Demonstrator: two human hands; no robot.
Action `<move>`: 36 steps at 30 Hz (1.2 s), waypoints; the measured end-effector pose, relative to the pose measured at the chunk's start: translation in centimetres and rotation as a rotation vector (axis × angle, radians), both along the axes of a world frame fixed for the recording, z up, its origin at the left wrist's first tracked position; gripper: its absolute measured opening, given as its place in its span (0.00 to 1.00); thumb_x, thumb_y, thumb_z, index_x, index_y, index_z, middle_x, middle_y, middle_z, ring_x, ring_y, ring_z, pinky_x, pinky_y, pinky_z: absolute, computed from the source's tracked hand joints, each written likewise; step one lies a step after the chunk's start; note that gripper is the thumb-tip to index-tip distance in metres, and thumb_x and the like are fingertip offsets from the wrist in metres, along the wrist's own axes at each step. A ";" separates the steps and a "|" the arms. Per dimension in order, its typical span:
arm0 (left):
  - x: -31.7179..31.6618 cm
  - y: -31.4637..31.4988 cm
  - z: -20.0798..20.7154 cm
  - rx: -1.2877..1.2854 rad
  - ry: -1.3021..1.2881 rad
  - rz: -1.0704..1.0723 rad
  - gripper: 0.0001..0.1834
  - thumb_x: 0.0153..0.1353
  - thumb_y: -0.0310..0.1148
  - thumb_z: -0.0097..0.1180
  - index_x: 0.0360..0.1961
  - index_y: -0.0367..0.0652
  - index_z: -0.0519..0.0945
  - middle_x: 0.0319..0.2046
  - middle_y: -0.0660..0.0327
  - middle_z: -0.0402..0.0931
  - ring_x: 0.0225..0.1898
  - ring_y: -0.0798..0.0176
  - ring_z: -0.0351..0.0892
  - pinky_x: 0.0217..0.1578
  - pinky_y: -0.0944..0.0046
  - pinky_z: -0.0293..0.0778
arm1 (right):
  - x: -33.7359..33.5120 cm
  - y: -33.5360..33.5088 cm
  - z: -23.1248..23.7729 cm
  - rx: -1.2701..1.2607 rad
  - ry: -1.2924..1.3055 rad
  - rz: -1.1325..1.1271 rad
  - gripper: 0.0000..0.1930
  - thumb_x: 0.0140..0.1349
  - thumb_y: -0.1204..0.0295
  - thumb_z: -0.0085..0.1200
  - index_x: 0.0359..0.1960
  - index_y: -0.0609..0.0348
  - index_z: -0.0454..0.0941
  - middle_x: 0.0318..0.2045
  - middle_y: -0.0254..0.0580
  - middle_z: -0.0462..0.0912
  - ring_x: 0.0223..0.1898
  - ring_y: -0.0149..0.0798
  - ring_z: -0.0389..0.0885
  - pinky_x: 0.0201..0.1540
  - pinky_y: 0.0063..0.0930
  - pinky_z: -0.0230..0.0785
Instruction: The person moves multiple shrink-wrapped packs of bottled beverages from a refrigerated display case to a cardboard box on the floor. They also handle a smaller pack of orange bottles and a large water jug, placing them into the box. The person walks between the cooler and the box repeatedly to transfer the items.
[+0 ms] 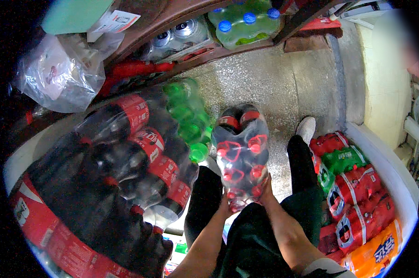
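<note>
While both sets of fingers clench the near end of a shrink-wrapped pack of cola bottles [241, 157], left hand [225, 204] and right hand [265, 189] carry it above the floor [283, 88]. Long axis points away, caps upward. Next: probably steady lowering beside the stacked cola packs [126, 171].

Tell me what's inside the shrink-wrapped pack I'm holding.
The pack holds dark cola bottles with red caps, lying in rows. Both hands cover its near end, so the full bottle count is hidden.

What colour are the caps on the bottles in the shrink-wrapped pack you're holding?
Red, on the pack of dark cola bottles held in both hands; head view.
</note>
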State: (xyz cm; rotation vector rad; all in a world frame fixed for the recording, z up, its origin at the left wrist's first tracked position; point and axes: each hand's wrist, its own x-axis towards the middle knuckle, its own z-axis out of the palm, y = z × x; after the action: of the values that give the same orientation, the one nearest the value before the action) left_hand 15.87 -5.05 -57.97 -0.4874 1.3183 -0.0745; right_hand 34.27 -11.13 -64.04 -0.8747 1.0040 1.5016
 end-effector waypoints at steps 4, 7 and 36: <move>2.0 1.0 0.4 0.104 -0.054 0.008 0.43 0.53 0.76 0.38 0.55 0.51 0.71 0.50 0.60 0.73 0.47 0.54 0.76 0.45 0.52 0.76 | 3.6 3.4 1.0 -0.084 -0.027 0.071 0.39 0.65 0.38 0.30 0.66 0.56 0.58 0.59 0.46 0.68 0.58 0.47 0.70 0.60 0.46 0.63; 4.6 3.7 0.5 0.141 0.059 0.027 0.42 0.56 0.72 0.40 0.58 0.47 0.67 0.51 0.55 0.72 0.45 0.49 0.75 0.45 0.51 0.76 | 5.3 6.5 0.0 0.042 -0.022 0.123 0.39 0.63 0.36 0.33 0.67 0.52 0.57 0.59 0.44 0.69 0.57 0.45 0.70 0.59 0.44 0.64; 4.4 13.3 9.6 0.465 0.241 -0.174 0.46 0.60 0.65 0.45 0.68 0.43 0.51 0.59 0.41 0.62 0.48 0.48 0.77 0.49 0.54 0.74 | 12.1 19.6 15.3 -0.230 -0.179 0.743 0.44 0.53 0.31 0.45 0.65 0.44 0.61 0.67 0.43 0.58 0.66 0.54 0.55 0.56 0.73 0.49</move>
State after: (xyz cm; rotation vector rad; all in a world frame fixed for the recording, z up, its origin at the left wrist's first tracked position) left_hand 20.24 8.29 -48.40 0.0167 1.5556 0.1495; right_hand 46.33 8.47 -48.77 -1.6399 0.7565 1.8845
